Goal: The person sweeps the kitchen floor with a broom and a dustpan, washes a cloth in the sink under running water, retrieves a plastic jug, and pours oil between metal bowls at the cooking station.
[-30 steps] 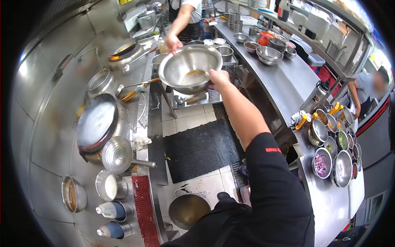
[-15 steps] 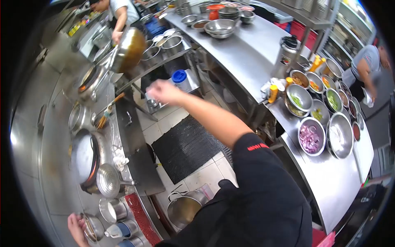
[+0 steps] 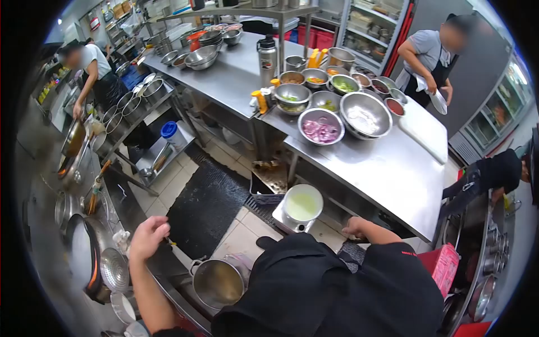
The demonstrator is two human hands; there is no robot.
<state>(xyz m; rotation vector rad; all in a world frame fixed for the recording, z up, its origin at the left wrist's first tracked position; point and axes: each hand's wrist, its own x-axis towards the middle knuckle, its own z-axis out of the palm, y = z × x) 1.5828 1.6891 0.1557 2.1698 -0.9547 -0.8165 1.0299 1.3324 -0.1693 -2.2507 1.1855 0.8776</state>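
Observation:
My left hand (image 3: 149, 238) is raised at the lower left, fingers curled and nothing visible in them, near the edge of the stove counter. Below and right of it a large pot (image 3: 219, 283) stands on the floor. My right hand (image 3: 355, 227) hangs low beside my body, its fingers curled; what they may hold is too small to tell. To its left is a white container of pale green liquid (image 3: 303, 203). Above, the steel counter (image 3: 365, 168) carries a bowl of chopped red onion (image 3: 320, 128) and a large steel bowl (image 3: 366, 114).
A perforated ladle (image 3: 114, 269) rests by a wok at the left. A co-worker (image 3: 96, 70) at the far left holds a metal bowl. Another person (image 3: 429, 56) stands behind the counter; a third (image 3: 488, 174) leans at the right. A white cutting board (image 3: 424, 139) lies on the counter.
The view has swung right. My right hand has let go of the large metal bowl, now with the co-worker, and moved back to my side. My left hand has come up into view.

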